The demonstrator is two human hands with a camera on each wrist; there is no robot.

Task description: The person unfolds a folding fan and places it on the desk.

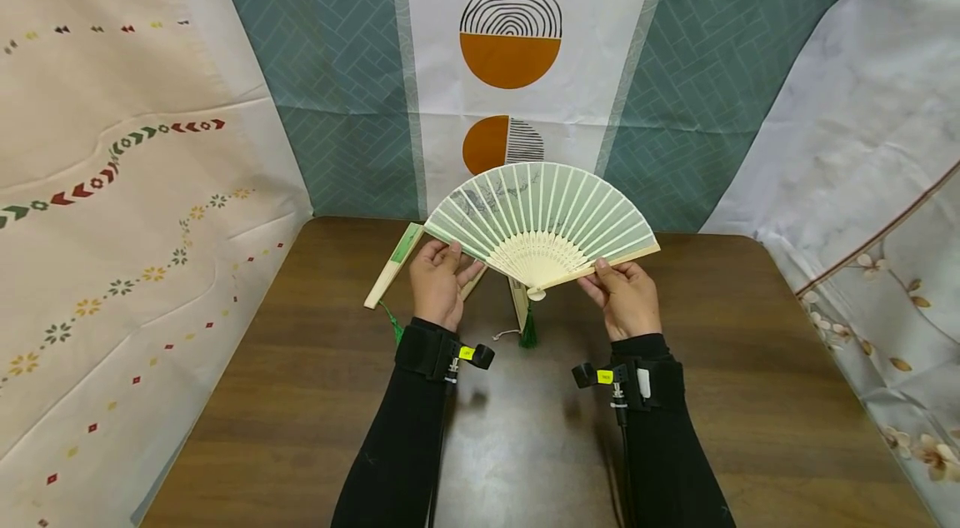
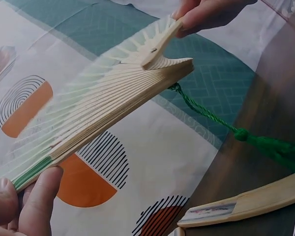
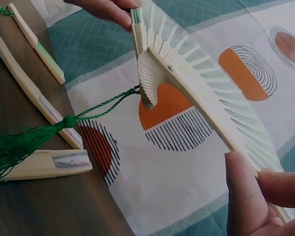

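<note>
At the centre of the head view, a spread fan (image 1: 543,216) is held above the table (image 1: 300,403), its left edge pinched in the grip of the left hand (image 1: 438,285), its right edge in that of the right hand (image 1: 632,295). A green tassel (image 1: 528,332) is hung from it.

Counting fans first: one open fan (image 1: 551,207) plus three folded fans (image 3: 37,46) (image 3: 33,94) (image 3: 71,161), making four altogether. Next, two green tassels (image 1: 528,330) (image 1: 396,328) and at least one pale cord (image 1: 506,334). Of hands, exactly two: one left hand (image 1: 441,282), one right hand (image 1: 628,299). Also counting two wrist straps (image 1: 424,350) (image 1: 660,378), two yellow labels (image 1: 467,353) (image 1: 604,376), and one table (image 1: 750,361). Finally, in the head view, two printed circles (image 1: 510,53) (image 1: 487,145), including one partly covered.
</note>
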